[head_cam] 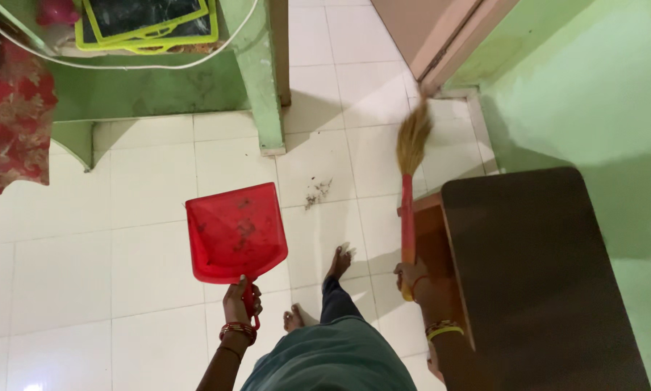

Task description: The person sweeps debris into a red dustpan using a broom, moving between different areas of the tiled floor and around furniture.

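Left hand (pixel 237 303) grips dustpan (pixel 235 233); right hand (pixel 411 277) broom (pixel 410 190)

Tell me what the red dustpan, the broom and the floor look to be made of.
Red dustpan, held by the left hand: likely moulded plastic, going by its uniform colour and faint sheen.
Broom, held by the right hand: straw-coloured bristles that look like dried grass, with a red handle, probably plastic-wrapped.
Floor: white square tiles with visible grout lines and glossy reflections, apparently glazed ceramic.
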